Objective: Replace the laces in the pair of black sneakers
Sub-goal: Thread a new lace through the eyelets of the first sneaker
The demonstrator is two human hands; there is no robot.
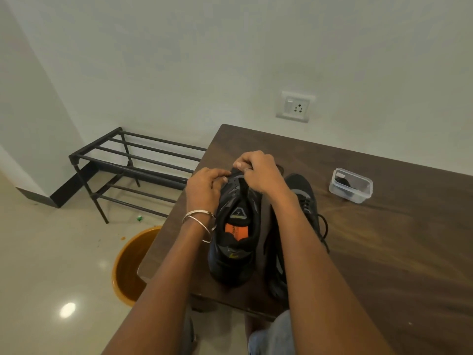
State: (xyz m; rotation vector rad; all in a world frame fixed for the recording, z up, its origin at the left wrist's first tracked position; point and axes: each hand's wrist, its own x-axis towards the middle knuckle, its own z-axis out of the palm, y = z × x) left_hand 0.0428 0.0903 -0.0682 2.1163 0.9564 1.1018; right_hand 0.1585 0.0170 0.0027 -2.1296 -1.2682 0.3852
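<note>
Gripping near sneaker [231, 242] toe, both hands' fingers [245, 162] curled | second sneaker [302, 198] beside | table [384, 252] edge close

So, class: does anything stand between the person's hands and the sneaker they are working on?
Nothing visible does. Both the left hand and right hand already grip the near sneaker at its toe end; the second sneaker lies beside it.

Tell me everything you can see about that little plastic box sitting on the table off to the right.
The plastic container is small, clear and rectangular with rounded corners, and has no lid on it. It stands upright on the dark wooden table, to the right of the sneakers and apart from them. Something dark lies inside, too small to identify, beside a pale patch. Neither hand touches it.
</note>
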